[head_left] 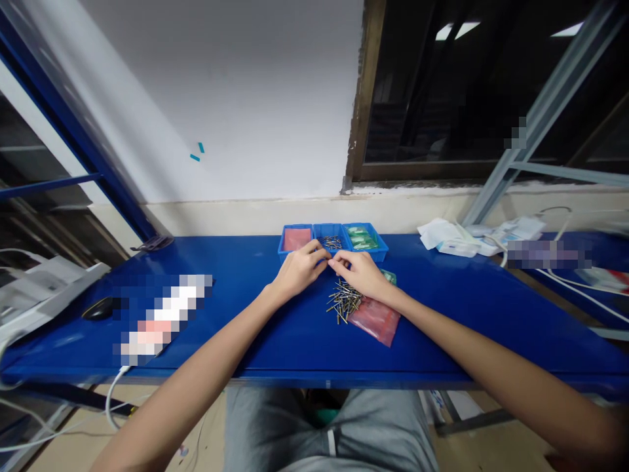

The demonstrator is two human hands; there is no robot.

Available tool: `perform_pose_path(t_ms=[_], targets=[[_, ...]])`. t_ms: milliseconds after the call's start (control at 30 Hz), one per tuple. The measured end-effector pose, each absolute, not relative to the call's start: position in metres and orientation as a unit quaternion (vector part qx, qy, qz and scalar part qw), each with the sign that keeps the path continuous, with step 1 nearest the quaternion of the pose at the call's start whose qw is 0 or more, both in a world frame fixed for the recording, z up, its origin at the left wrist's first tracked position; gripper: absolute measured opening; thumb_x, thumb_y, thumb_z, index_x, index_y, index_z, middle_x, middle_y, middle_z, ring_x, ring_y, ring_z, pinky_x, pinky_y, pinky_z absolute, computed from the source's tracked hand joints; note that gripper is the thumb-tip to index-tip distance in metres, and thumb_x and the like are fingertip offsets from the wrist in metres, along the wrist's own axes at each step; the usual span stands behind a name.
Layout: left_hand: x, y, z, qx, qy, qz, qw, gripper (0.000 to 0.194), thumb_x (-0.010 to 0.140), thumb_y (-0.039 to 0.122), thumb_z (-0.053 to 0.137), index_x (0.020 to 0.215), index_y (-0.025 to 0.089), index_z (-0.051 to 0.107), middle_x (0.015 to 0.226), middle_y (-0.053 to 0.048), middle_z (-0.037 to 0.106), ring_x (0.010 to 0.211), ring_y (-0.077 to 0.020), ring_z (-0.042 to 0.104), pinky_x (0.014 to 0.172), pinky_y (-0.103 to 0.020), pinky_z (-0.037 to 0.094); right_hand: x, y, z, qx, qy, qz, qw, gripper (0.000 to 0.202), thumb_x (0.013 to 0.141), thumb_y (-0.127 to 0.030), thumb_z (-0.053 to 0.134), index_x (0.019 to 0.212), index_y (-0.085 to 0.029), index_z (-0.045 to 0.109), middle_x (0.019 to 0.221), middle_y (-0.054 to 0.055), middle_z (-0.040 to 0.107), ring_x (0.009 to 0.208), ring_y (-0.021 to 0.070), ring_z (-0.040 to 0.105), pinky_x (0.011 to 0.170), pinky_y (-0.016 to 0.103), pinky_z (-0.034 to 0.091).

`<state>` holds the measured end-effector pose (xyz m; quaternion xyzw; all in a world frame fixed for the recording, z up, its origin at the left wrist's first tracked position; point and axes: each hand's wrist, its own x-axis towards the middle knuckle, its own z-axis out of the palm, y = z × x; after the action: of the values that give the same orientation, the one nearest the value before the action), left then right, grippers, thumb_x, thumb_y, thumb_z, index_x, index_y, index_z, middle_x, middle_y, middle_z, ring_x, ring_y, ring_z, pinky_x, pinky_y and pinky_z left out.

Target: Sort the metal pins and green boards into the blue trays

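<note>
My left hand [303, 269] and my right hand [362, 272] meet above the table, just in front of the blue bins, fingertips pinched close together. Whatever lies between the fingers is too small to make out. Under my right hand is a loose pile of thin metal pieces that look like blind rivets [346, 301]. A pink plastic bag [377, 320] lies partly beneath my right wrist, and a bit of green bag [389, 276] shows behind it. The joined blue bins [384, 248] hold pink bags [297, 238], similar metal pieces [332, 242] and green bags [361, 237].
The blue table [236, 262] runs up to the wall. To the left are a black mouse [99, 308] and a blurred-out device with a white cable [113, 393]. White packets [449, 237] and cables lie at the back right. Metal frame posts [535, 111] rise on both sides.
</note>
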<state>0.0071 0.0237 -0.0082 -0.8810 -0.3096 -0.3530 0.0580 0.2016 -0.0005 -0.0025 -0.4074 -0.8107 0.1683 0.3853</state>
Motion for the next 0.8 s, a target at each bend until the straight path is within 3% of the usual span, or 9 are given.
perform_pose_path(t_ms=[100,233,367,533,700,800], targets=[[0.0084,0.0242,-0.0074,-0.877,-0.294,-0.381,0.016,0.014,0.096,0.023,0.056,0.098,0.015,0.068,0.091,-0.006,0.067,0.079,-0.0153,0.064,0.071,-0.028,0.053,0.2030,0.0008,-0.0037,-0.404,-0.804,0.185,0.396,0.019,0.091,-0.033,0.061,0.080,-0.018,0.064,0.070,0.000,0.067,0.060,0.0124,0.057,0.059,0.024,0.042],[0.0116,0.0221,-0.0057,-0.853,-0.302,-0.423,-0.056,0.019,0.093,0.020,0.059,0.111,0.015,0.063,0.087,-0.003,0.069,0.066,-0.0104,0.063,0.066,-0.024,0.053,0.2041,0.0048,-0.0082,-0.415,-0.804,0.180,0.385,0.005,0.084,-0.022,0.068,0.085,-0.018,0.065,0.072,0.001,0.069,0.064,0.0136,0.060,0.062,0.025,0.044],[0.0152,0.0193,-0.0047,-0.838,-0.297,-0.443,-0.118,0.023,0.094,0.022,0.058,0.116,0.016,0.062,0.088,-0.002,0.071,0.062,-0.0082,0.063,0.063,-0.021,0.053,0.2028,0.0053,-0.0080,-0.417,-0.801,0.193,0.385,0.010,0.088,-0.023,0.064,0.080,-0.017,0.065,0.071,0.001,0.069,0.063,0.0140,0.060,0.061,0.026,0.043],[0.0172,0.0190,-0.0036,-0.837,-0.317,-0.433,-0.110,0.016,0.094,0.023,0.058,0.097,0.016,0.072,0.085,-0.003,0.074,0.069,-0.0127,0.067,0.067,-0.025,0.053,0.2010,0.0019,-0.0028,-0.413,-0.804,0.203,0.377,0.019,0.091,-0.022,0.058,0.073,-0.017,0.065,0.068,0.001,0.069,0.061,0.0133,0.060,0.060,0.025,0.042],[0.0158,0.0204,-0.0044,-0.859,-0.308,-0.401,-0.087,0.028,0.094,0.014,0.049,0.112,0.016,0.070,0.102,-0.007,0.075,0.088,-0.0178,0.070,0.079,-0.032,0.054,0.2012,0.0010,-0.0013,-0.418,-0.795,0.195,0.393,0.020,0.091,-0.023,0.057,0.073,-0.017,0.065,0.066,0.001,0.068,0.057,0.0124,0.058,0.058,0.025,0.041],[0.0158,0.0200,-0.0059,-0.870,-0.306,-0.379,-0.080,0.029,0.093,0.014,0.051,0.115,0.015,0.069,0.105,-0.008,0.074,0.087,-0.0180,0.068,0.078,-0.031,0.053,0.2021,0.0005,-0.0003,-0.415,-0.787,0.192,0.414,0.020,0.091,-0.027,0.059,0.074,-0.018,0.064,0.064,0.000,0.066,0.057,0.0123,0.057,0.058,0.025,0.042]])
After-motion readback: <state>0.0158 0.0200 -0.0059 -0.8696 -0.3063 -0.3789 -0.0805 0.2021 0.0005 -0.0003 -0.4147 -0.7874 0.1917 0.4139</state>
